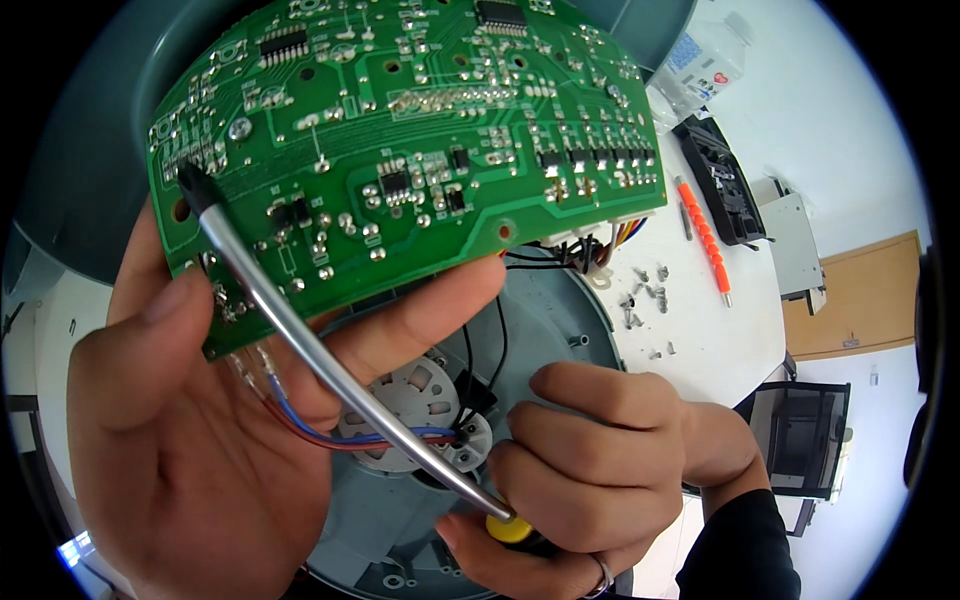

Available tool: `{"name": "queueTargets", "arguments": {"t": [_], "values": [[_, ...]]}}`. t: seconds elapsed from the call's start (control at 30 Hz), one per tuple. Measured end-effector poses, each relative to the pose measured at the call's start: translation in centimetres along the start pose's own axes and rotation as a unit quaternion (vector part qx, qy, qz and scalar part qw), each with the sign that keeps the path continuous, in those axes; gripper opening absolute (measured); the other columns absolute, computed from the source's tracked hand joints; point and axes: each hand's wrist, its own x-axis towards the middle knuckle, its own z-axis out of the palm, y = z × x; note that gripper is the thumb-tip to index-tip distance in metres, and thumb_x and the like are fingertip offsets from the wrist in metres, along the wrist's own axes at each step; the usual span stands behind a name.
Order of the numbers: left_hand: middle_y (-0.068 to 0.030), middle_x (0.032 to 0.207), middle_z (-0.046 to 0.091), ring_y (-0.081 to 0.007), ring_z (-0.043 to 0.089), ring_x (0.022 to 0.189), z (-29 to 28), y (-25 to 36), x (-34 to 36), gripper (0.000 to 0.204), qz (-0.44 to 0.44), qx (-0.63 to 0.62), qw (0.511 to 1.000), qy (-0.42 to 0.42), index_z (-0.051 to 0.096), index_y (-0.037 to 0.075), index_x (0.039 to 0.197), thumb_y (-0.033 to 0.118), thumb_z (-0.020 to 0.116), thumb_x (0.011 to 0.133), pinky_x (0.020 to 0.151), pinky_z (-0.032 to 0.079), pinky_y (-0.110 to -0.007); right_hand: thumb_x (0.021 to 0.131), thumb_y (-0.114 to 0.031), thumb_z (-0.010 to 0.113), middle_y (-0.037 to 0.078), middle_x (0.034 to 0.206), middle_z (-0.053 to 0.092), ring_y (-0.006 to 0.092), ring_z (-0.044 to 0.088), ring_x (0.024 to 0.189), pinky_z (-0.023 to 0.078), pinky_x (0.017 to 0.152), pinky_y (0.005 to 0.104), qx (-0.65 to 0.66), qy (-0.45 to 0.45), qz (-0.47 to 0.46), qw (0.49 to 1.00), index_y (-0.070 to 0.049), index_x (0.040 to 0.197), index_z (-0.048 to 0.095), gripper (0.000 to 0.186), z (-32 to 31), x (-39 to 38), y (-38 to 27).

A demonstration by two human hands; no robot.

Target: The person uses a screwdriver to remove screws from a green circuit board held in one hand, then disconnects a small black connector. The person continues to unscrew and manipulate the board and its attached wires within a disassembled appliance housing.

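Observation:
My left hand [200, 460] holds up a large green circuit board [430, 130], its thumb at the lower left corner and a finger along the lower edge. Closed round the yellow and black handle of a screwdriver [330, 370] is my right hand [600, 450]. The silver shaft slants up to the left, and its dark tip is over the board's left end near a small row of solder joints; whether it touches cannot be made out. Red and blue wires [290, 415] run from the board's lower left to a round motor-like part [400, 405] in a grey-green housing [560, 330].
On the white table [750, 320] at the right lie several loose screws [645, 295], an orange flexible shaft [703, 240] and a black tool case [718, 180]. A clear plastic bottle [705, 60] is behind them. Bundled coloured wires [600, 245] hang from the board's right side.

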Motion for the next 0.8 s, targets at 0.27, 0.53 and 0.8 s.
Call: {"name": "queueTargets", "arguments": {"t": [0.27, 0.53, 0.8], "values": [[-0.0244, 0.134, 0.06, -0.0295, 0.063, 0.121, -3.6, -0.4, 0.4, 0.034, 0.182, 0.416, 0.876, -0.165, 0.043, -0.008, 0.136, 0.006, 0.044, 0.106, 0.107, 0.05, -0.039, 0.074, -0.01, 0.073, 0.005, 0.082, 0.058, 0.0199, 0.059, 0.066, 0.052, 0.06, 0.0344, -0.063, -0.039, -0.041, 0.996, -0.018, 0.1, 0.066, 0.028, -0.2, 0.1, -0.3], [-0.0319, 0.144, 0.046, -0.0396, 0.048, 0.134, 4.7, 0.1, 1.7, 0.048, -0.054, 0.15, 0.979, 0.128, 0.038, -0.011, 0.141, 0.023, 0.026, 0.109, 0.116, 0.042, -0.047, 0.072, -0.005, 0.073, 0.008, 0.075, 0.059, 0.0211, 0.057, 0.06, 0.049, 0.055, 0.0341, -0.026, 0.055, -0.083, 0.995, -0.009, 0.098, 0.066, 0.027, 1.1, 0.3, 0.4], [-0.0345, 0.155, 0.027, -0.0489, 0.024, 0.147, 0.0, 0.3, 1.3, 0.061, -0.136, -0.136, 0.981, 0.022, 0.024, -0.008, 0.152, 0.033, 0.022, 0.107, 0.124, 0.026, -0.054, 0.071, -0.006, 0.074, 0.008, 0.075, 0.059, 0.0213, 0.057, 0.06, 0.049, 0.055, 0.0344, -0.03, 0.067, -0.145, 0.987, -0.009, 0.098, 0.066, 0.028, 1.1, -0.7, 2.0]]}}
